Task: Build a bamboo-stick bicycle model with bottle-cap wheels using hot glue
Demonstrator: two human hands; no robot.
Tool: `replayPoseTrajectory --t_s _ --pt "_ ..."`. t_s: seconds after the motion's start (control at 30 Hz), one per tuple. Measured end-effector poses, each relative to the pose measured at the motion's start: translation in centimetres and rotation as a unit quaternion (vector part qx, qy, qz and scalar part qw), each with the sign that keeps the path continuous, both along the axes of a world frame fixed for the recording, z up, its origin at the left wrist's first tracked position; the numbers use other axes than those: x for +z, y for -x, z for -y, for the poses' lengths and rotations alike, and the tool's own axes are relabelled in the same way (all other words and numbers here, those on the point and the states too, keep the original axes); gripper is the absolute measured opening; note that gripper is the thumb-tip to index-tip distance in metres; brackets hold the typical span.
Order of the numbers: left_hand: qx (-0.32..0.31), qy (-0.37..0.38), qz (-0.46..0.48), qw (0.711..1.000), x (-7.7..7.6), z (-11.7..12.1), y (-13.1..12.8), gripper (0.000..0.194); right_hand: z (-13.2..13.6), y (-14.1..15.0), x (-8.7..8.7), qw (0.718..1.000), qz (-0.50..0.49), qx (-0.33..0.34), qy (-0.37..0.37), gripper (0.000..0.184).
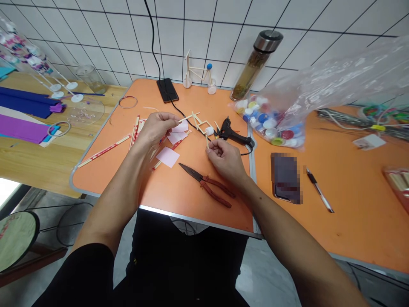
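Stick frame (pixel 198 123) is between my two hands in the head view, over the orange table (pixel 105 181). It is made from thin wooden sticks, with a white piece (pixel 209 131) at one joint. I judge it light and stiff, but fragile at the joints, so I would take hold on a straight stick and not on a corner. Left hand (pixel 156 131) is almost closed, and its thumb and fingers seem to pinch the end stick of the frame. Right hand (pixel 225 161) is half closed and pinches a short stick (pixel 207 143) that stands just under the white piece. Pink paper squares (pixel 168 157) lie just beside the left hand, and red-handled pliers (pixel 204 185) lie nearer to me. Just beside the frame is a glue gun (pixel 231 133), and further right is a plastic bag (pixel 319 81) with bottle caps (pixel 263 118). Loose chopsticks (pixel 104 150) lie on the table at left.
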State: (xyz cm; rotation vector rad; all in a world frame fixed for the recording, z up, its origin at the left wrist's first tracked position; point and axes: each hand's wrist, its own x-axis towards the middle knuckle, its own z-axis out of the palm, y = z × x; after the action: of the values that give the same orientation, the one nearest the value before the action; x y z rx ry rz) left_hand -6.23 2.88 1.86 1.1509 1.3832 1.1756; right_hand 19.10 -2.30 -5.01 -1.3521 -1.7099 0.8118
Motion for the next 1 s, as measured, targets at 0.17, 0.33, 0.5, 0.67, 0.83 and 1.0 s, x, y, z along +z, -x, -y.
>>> replayPoseTrajectory --t_s 0.17,0.33,0.5,0.67,0.83,1.0 --pt "0.000 -0.005 -0.009 1.000 0.0 -0.1 0.0 0.012 -0.1 -0.1 -0.3 1.000 0.001 0.002 -0.013 0.006" --pt "0.002 -0.005 -0.023 1.000 0.1 -0.1 0.0 0.012 -0.1 -0.2 -0.5 1.000 0.015 0.007 -0.015 0.005" --pt "0.003 -0.002 -0.014 1.000 0.2 0.1 -0.1 0.011 -0.2 -0.2 -1.2 0.990 0.102 0.049 -0.088 0.005" --pt "0.001 -0.003 -0.015 1.000 0.3 0.2 -0.2 0.010 -0.2 -0.3 -1.7 0.966 0.218 0.077 -0.113 0.011" --pt "-0.003 0.001 0.001 1.000 0.5 0.4 -0.5 0.009 -0.3 -0.4 -1.8 0.963 0.234 0.083 -0.100 0.014" --pt "-0.002 0.004 0.015 1.000 0.7 0.6 -0.8 0.006 -0.3 -0.5 -1.9 0.965 0.225 0.082 -0.106 0.015"
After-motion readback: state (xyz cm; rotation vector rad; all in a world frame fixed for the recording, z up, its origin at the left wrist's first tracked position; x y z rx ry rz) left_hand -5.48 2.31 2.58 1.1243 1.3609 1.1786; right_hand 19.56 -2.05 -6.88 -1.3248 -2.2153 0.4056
